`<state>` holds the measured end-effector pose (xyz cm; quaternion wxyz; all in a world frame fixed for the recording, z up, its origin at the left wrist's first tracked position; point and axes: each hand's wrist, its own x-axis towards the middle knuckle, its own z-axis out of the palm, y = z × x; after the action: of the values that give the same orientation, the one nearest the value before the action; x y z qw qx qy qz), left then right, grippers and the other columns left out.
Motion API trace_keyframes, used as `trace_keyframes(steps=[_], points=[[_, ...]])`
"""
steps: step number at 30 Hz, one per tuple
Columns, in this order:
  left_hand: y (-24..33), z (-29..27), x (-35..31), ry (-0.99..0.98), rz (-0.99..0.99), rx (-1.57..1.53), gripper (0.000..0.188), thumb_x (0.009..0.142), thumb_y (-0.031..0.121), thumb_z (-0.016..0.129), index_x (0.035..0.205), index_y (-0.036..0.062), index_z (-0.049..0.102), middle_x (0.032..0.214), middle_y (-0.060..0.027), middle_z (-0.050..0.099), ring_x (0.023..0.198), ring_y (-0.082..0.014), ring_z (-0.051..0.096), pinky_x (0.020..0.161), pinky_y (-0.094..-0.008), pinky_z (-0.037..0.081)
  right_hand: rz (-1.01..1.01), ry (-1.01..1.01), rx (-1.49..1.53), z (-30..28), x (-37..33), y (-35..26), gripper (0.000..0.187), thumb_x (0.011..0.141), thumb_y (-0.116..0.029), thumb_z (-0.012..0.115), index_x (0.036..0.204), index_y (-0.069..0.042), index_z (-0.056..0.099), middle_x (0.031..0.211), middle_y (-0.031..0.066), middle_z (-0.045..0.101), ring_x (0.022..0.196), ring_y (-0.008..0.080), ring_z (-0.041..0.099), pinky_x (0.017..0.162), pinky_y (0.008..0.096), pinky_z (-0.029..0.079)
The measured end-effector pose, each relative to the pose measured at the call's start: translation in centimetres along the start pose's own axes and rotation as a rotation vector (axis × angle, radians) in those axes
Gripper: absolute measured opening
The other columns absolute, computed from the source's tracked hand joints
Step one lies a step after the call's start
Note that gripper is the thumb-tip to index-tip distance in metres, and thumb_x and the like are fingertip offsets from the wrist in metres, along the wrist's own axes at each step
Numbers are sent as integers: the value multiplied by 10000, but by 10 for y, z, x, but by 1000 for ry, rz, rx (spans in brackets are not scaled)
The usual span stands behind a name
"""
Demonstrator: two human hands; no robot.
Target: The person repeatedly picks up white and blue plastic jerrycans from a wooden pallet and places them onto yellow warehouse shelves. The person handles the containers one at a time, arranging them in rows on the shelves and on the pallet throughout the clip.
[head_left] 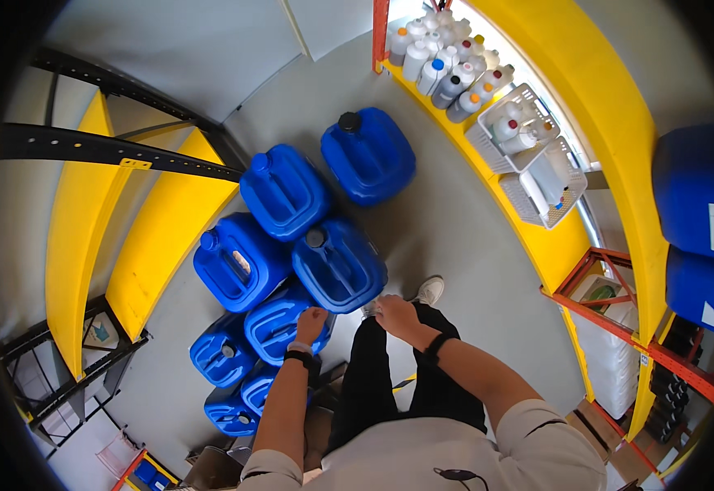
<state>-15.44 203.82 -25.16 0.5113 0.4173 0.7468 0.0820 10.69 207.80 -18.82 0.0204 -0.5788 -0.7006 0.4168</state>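
Several blue plastic jerrycans stand close together on the floor to my left and ahead. The nearest, a jerrycan with a dark cap (336, 270), stands just beyond my hands. My left hand (312, 325) is closed at the right side of another blue jerrycan (273, 331), and I cannot tell whether it touches it. Close to the dark-capped jerrycan's lower right corner, my right hand (395, 317) has its fingers curled in. Both hands hide whatever may be inside them. Farther ahead are a blue-capped jerrycan (285, 192) and a black-capped jerrycan (368, 157).
On the right, a yellow shelf (541, 233) carries several white bottles (435, 74) and plastic baskets (488, 139). More blue jerrycans (696, 192) sit on shelving at the far right. A black-framed rack (161, 168) with yellow shelves stands left. Grey floor (476, 237) lies between.
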Motion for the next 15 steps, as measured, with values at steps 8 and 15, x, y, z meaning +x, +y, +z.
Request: trace_keyframes(steps=[8,15], points=[[-53,59,118,124,-28,-34,446,801,293,658,1092,-38,589,898,-131,660,778,-178,624,653,-289,496,102,-151,-48,124,110,22,263,738,-177,646,943,-26,578,930,146,572,903,322,587,733,429,508],[-22,86,150,-70,-267,-435,251,816,206,642,942,10,551,788,-43,566,654,-128,534,529,-265,437,139,-56,21,163,131,39,257,714,-141,677,917,-17,578,900,137,565,839,291,618,694,389,534]])
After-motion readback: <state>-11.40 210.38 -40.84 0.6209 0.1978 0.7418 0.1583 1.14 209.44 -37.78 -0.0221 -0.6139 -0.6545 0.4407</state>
